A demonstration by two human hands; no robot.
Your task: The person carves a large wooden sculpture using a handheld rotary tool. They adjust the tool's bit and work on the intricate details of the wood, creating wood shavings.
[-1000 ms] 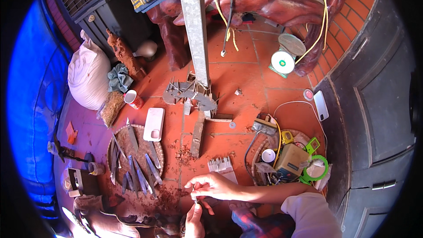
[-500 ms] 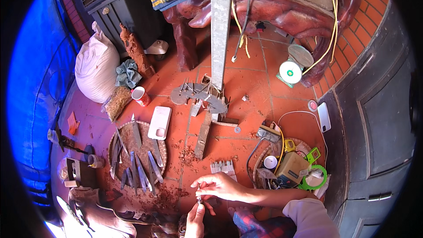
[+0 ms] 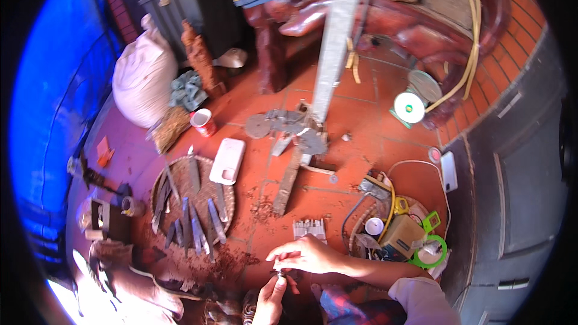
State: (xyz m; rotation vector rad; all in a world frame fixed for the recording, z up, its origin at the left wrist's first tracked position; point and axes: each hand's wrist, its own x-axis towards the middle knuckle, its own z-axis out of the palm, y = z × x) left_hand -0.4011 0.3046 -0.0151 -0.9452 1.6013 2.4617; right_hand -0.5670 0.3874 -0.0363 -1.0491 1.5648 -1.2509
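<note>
At the lower middle my left hand (image 3: 271, 298) is closed, thumb up, around a small, slim metal piece (image 3: 280, 273) whose exact kind is too small to tell. Over it comes my right hand (image 3: 310, 255), its fingertips pinched at the top end of that same piece. The fingers hide most of it. Just beyond my right hand lies a small pale rack (image 3: 309, 229) with a row of slim metal bits. Left of my hands, wood shavings (image 3: 226, 268) litter the red tiles, and a carved brown wooden piece (image 3: 141, 292) lies close by.
A round woven tray (image 3: 158, 229) holds several blades, with a white phone case (image 3: 228, 161) at its edge. A metal post (image 3: 337, 42) rises from the tool stand (image 3: 295, 129). On the right are a cluttered basket (image 3: 356, 219), a scale (image 3: 409, 108) and a dark door (image 3: 524, 162).
The whole view has shifted, so the floor things sit farther right, with some blur. My hands remain together on the small metal piece, with little change in their grip.
</note>
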